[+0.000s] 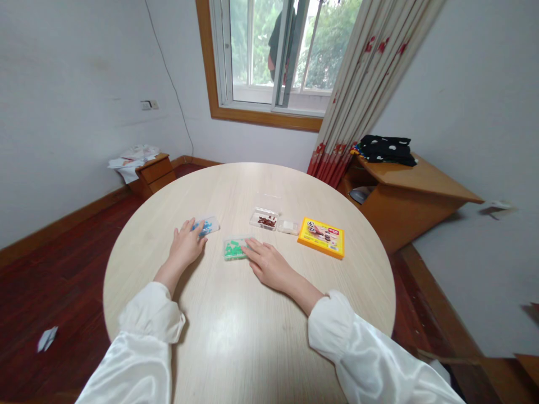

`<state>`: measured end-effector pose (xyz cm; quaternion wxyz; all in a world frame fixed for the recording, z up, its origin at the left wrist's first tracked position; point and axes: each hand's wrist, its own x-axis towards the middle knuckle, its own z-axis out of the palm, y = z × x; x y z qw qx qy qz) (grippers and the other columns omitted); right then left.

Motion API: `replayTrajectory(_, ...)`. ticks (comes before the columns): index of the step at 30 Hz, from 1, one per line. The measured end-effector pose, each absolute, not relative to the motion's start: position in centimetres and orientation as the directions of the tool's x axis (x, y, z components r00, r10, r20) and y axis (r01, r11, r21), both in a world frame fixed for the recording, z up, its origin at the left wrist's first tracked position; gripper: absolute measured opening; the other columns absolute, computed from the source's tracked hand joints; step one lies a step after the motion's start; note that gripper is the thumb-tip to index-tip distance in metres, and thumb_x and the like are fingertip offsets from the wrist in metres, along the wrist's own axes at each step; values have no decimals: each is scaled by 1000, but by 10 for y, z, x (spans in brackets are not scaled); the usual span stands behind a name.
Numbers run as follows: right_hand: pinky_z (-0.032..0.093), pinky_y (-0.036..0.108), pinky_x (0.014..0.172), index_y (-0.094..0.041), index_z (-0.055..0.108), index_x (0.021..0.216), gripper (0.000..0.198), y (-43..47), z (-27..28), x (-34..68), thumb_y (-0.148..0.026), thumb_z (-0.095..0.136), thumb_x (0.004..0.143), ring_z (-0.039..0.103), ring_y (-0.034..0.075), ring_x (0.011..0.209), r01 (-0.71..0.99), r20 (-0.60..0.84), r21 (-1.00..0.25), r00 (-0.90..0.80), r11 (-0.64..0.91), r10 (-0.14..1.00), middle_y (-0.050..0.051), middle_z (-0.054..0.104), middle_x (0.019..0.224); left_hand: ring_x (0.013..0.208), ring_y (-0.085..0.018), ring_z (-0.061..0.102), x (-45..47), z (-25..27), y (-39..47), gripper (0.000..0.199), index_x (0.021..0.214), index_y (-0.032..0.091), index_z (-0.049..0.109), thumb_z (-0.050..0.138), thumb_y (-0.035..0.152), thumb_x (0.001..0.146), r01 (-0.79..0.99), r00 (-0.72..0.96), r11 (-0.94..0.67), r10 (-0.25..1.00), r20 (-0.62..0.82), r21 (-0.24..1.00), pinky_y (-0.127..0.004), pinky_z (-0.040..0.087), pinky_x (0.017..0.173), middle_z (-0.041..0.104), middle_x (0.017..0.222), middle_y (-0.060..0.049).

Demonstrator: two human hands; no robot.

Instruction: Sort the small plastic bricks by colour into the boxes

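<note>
My left hand lies with spread fingers over the near-left part of a clear plastic box of blue pieces. Its fingertips touch the box or hover just above it; I cannot tell which. Across the right end of a clear box of green pieces rests my right hand, fingers stretched out and not wrapped round it. Behind that, a clear box with small dark brown pieces stands on the table. A small clear box with whitish contents sits against its right side.
A yellow flat box with printed pictures lies right of the small boxes on the round pale wooden table. Beyond the table are a wooden cabinet with dark cloth on it, a small drawer unit with papers, and a curtain.
</note>
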<state>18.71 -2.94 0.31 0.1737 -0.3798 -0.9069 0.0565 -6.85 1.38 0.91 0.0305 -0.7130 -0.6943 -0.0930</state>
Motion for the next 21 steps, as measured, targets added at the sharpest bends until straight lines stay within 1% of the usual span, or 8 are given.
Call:
replayTrajectory(2,35,46,101,-16,43,132,46,-29,3,187,-13,43,86,35,23,131,673,269,-230,-650,703,711,15,39,140,133,-34,27,-65,10,13,51,136,14,38,38,27,86,996,13,-24,991,134,86,-56,27,102,30,144,-19)
replayTrajectory(4,35,46,101,-17,43,132,46,-29,2,187,-13,43,86,35,23,131,674,272,-227,-649,703,710,14,40,140,133,-34,26,-61,10,12,52,136,13,36,36,28,87,996,3,-14,993,120,94,-56,26,102,28,145,-20)
replayTrajectory(11,32,48,103,-19,42,132,46,-27,1,183,-13,42,86,35,22,131,683,300,-223,-631,696,715,14,40,140,133,-35,27,-54,4,9,54,135,12,37,37,34,86,997,-14,1,983,181,71,-54,26,102,29,144,-21)
replayTrajectory(13,31,48,103,-19,42,132,46,-23,-1,178,-13,42,86,35,22,131,688,315,-224,-618,690,720,14,41,139,130,-36,31,-51,6,8,55,134,11,39,38,36,86,999,-26,15,975,222,50,-53,27,101,34,142,-22)
replayTrajectory(15,30,47,104,-19,42,131,46,-18,-3,172,-12,41,86,35,21,131,693,325,-226,-609,685,724,13,41,140,122,-36,40,-48,12,6,52,129,10,46,38,38,85,999,-40,28,963,266,46,-51,31,97,43,133,-23)
replayTrajectory(16,29,47,104,-19,42,131,46,-15,-3,169,-12,41,86,35,21,131,692,325,-227,-609,685,723,13,40,140,117,-36,44,-47,15,5,50,125,10,51,38,39,85,997,-56,41,958,283,59,-49,34,94,48,128,-24)
replayTrajectory(18,26,48,106,-18,42,132,45,-11,-4,163,-13,40,87,34,21,131,681,331,-229,-618,696,713,12,41,140,107,-36,49,-45,22,3,47,117,15,59,37,42,85,992,-99,71,947,306,102,-50,37,87,54,118,-21)
replayTrajectory(21,19,48,109,-17,42,131,43,-3,1,160,-21,39,89,32,21,132,653,397,-235,-612,720,684,12,43,139,103,-35,49,-45,27,1,46,109,19,65,37,47,85,980,-150,94,928,341,175,-50,37,84,57,108,-18)
